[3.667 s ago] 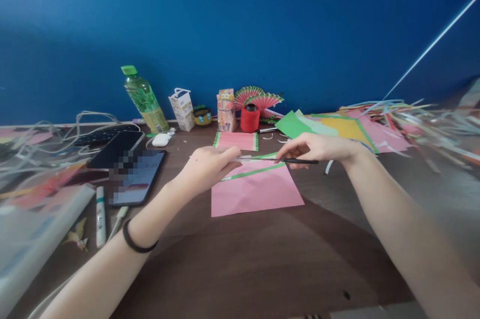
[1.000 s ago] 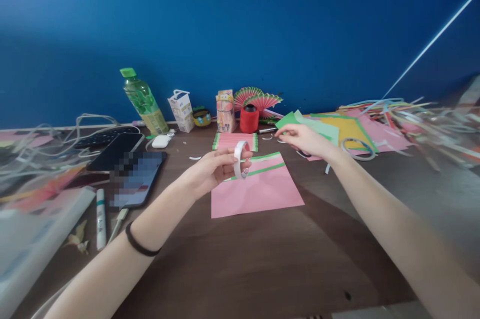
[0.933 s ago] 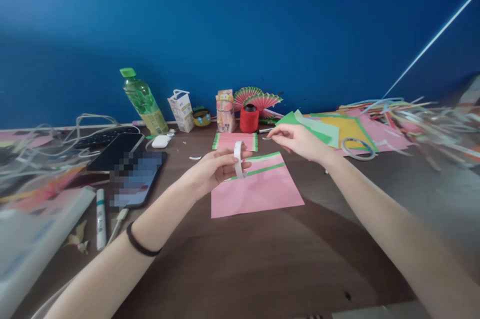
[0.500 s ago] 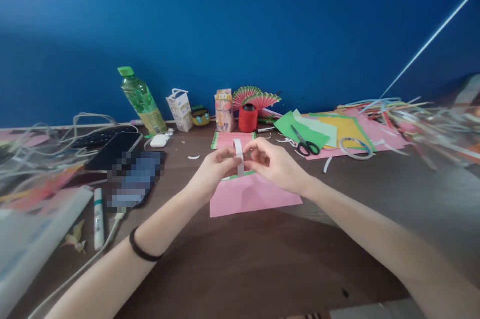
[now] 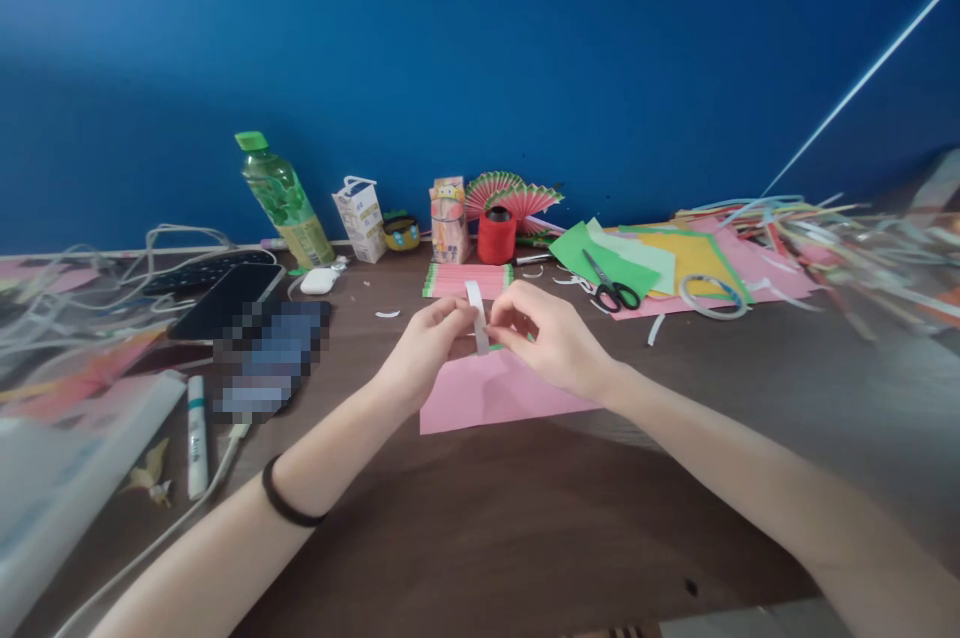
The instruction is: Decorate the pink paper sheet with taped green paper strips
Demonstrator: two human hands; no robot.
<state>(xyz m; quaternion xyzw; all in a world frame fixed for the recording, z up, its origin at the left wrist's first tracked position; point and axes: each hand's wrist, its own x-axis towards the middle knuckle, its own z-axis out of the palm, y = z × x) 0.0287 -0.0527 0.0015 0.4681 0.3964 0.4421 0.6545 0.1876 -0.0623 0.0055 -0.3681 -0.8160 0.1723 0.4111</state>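
Scissors have moved onto green paper near the tabletop's back edge; left hand clasps tape roll, right hand pinches closed beside it.

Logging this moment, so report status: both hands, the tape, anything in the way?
Left hand gripping white tape roll. Right hand at the roll, fingers curled. Pink sheet beneath; scissors off to the right.

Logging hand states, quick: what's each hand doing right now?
Left hand: closed on the white tape roll.
Right hand: fingers bent by that roll; grip cannot be told.
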